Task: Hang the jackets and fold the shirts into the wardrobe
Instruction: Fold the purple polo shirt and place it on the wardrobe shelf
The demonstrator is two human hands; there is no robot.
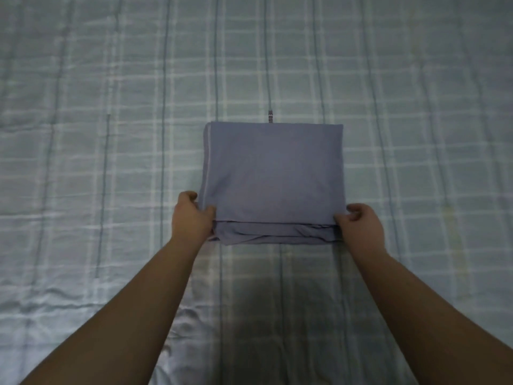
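Head view. Nearest the lens: two bare forearms reaching forward and converging on one bundle. Left hand (193, 215) at the near-left corner of the folded blue shirt (273, 182), thumb on top, fingers curled round the side edge and tucked beneath, so gripping the fabric. Right hand (361, 227) mirrored at the near-right corner, thumb pressed on the top layer, fingers curled and pinching the edge. Both at about the same reach, neither clearly nearer.

Shirt lying flat on the checked bedspread (111, 134), folded into a rough rectangle, slightly wider across than deep, long axis running left to right. Stacked layers visible along the near edge, a little rumpled between the two hands. Pale seam line down the left side. Small dark label (269, 117) poking out just past the far edge.

Relation that matters: bundle straight ahead of both hands, held at the two near corners, far edge free and resting on the bed. Probable step: either one more fold away from the body, or a lift of the finished bundle for carrying. Lift from near corners alone likely to let the far half droop and unfold; support from beneath advisable. Wardrobe not in view; no jackets in view.
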